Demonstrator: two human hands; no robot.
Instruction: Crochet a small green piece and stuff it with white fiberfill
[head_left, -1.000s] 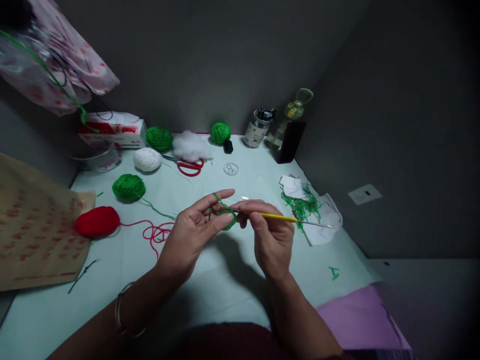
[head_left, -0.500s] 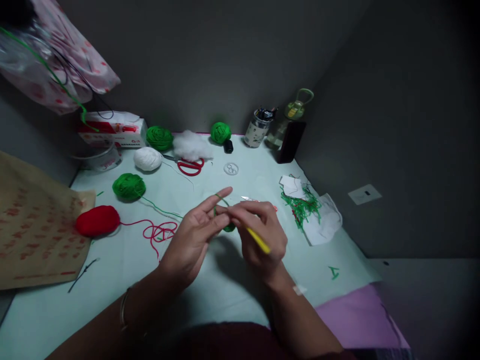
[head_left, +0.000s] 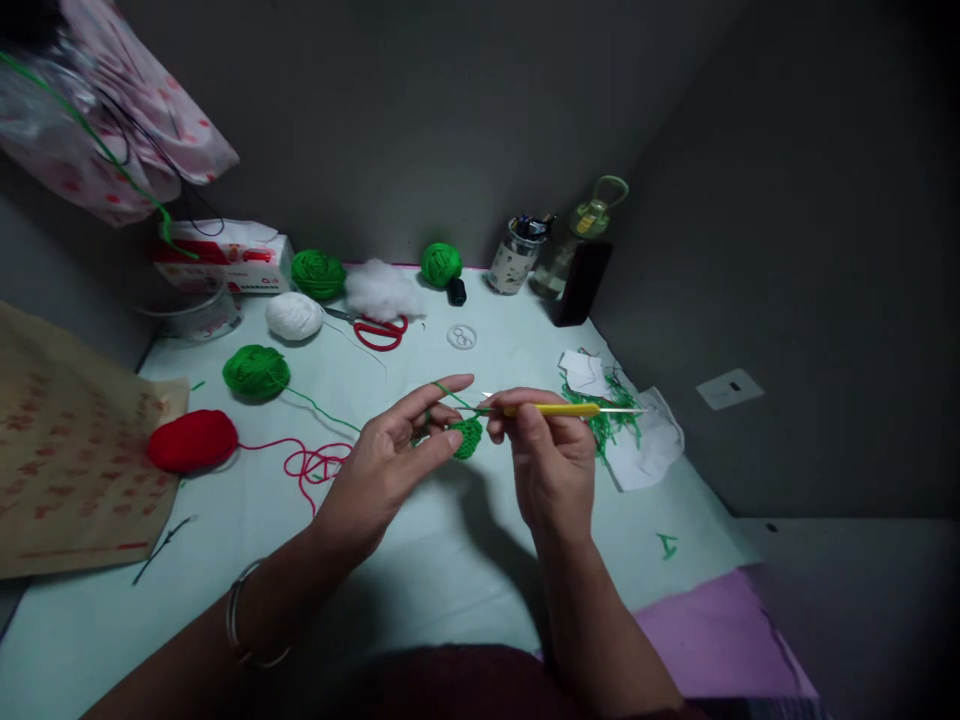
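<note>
Between thumb and fingers, my left hand [head_left: 394, 455] pinches a small green crochet piece [head_left: 468, 438], with green yarn looped over its raised index finger. My right hand [head_left: 551, 450] grips a crochet hook [head_left: 562, 410] by its yellow handle, held almost level. The hook's metal tip points left and meets the yarn just above the piece; its other metal end sticks out to the right. A strand runs from the green yarn ball [head_left: 256, 372] on the left towards my left hand. Part of the crochet piece is hidden behind my left thumb.
A red yarn ball [head_left: 193, 441] with tangled yarn lies left, beside a brown paper bag [head_left: 82, 450]. Red-handled scissors [head_left: 381, 332], white yarn [head_left: 295, 317] and stuffing [head_left: 384, 290] lie farther back. Green scraps [head_left: 615, 415], a phone [head_left: 583, 284] and a bottle [head_left: 555, 265] are right.
My right hand has turned, swinging the hook from a downward slant to nearly level. The green crochet piece shows more now. My left hand stays nearly in place, still holding it.
</note>
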